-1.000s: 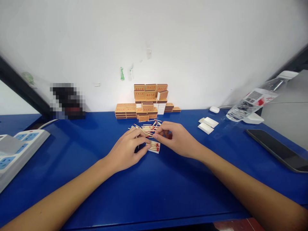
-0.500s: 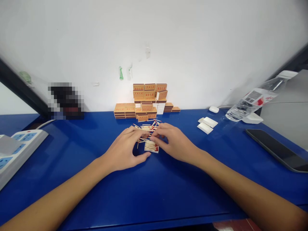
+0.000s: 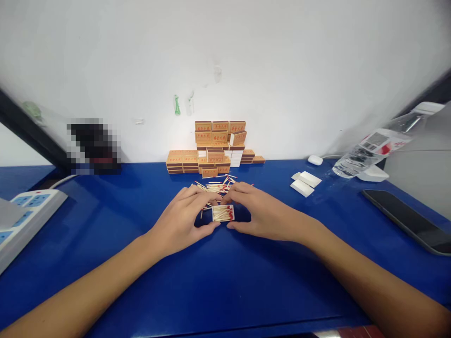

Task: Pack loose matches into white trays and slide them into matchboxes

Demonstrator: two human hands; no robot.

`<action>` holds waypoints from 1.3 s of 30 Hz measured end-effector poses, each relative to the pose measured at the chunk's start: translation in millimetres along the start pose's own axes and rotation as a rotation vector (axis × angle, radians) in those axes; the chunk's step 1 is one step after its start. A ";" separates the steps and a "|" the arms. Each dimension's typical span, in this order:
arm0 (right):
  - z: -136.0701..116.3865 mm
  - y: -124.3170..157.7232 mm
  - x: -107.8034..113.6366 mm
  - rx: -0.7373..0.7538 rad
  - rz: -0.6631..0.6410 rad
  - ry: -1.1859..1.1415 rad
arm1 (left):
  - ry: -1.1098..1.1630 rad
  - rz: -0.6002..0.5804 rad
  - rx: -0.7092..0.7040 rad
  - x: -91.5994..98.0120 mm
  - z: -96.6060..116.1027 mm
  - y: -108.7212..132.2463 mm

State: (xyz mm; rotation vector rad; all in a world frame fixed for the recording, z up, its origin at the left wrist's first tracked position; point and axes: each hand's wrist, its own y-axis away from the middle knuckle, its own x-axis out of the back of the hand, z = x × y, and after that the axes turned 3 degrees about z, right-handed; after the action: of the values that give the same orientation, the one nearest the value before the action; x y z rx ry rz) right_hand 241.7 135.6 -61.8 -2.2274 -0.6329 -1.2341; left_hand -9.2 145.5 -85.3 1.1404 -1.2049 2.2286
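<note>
A small white matchbox tray (image 3: 223,214) full of red-tipped matches sits between my hands at the middle of the blue table. My left hand (image 3: 185,216) curves around its left end, thumb at the near edge and fingers at the far edge. On the other side my right hand (image 3: 262,211) does the same, its thumb along the near edge and fingers behind. Both hands seem to hold the tray lightly. Loose matches (image 3: 216,188) lie scattered just beyond the fingers, partly hidden by them.
Stacked matchboxes (image 3: 220,138) stand against the wall. To the right are white card pieces (image 3: 305,182), a small white case (image 3: 314,160), a water bottle (image 3: 377,141) and a phone (image 3: 405,220). A power strip (image 3: 31,220) lies at the left.
My right hand has opened from a pinch over the tray, its thumb moving down to the near edge. The tray has turned slightly straighter, and more of its matches show.
</note>
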 end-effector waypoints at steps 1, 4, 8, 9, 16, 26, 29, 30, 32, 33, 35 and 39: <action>0.6 -0.2 1.5 -0.012 -0.006 0.011 | -0.008 0.003 -0.010 -0.4 -0.6 0.2; 0.5 -0.8 5.4 -0.020 -0.002 0.015 | -0.004 0.011 -0.024 -1.4 -1.8 0.9; -2.3 -0.5 4.5 0.022 0.060 -0.016 | 0.029 0.001 -0.008 -0.6 -0.8 0.3; -2.2 -0.3 3.2 0.028 0.069 -0.014 | 0.041 -0.010 0.000 -0.3 -0.4 0.0; 2.5 0.6 -7.0 0.079 0.067 0.005 | 0.040 -0.040 0.017 -1.2 0.7 0.9; 1.4 0.2 -10.1 0.087 0.050 0.062 | 0.031 -0.084 0.032 -2.3 -2.6 2.1; 1.2 0.2 -10.1 0.076 0.043 0.078 | 0.029 -0.092 0.024 -2.7 -1.9 2.7; 1.2 0.0 -10.2 0.073 0.041 0.081 | 0.028 -0.095 0.022 -2.6 -1.7 3.1; 1.6 -0.5 -10.3 0.068 0.035 0.077 | 0.031 -0.101 0.019 -2.0 -1.1 3.5; 2.1 -0.7 -10.2 0.067 0.033 0.070 | 0.035 -0.103 0.019 -1.7 -0.8 3.6; 3.3 -0.8 -9.3 0.063 0.032 0.056 | 0.037 -0.106 0.022 -1.0 -0.3 3.5; 2.5 0.7 -3.1 0.047 0.011 0.015 | 0.034 -0.106 0.026 -0.5 0.4 3.0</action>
State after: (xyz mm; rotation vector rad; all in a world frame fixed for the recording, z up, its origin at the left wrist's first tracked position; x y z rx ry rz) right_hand 242.1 136.2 -65.7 -2.1780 -0.6371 -1.2169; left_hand -10.6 143.5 -87.2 1.1436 -1.0801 2.1816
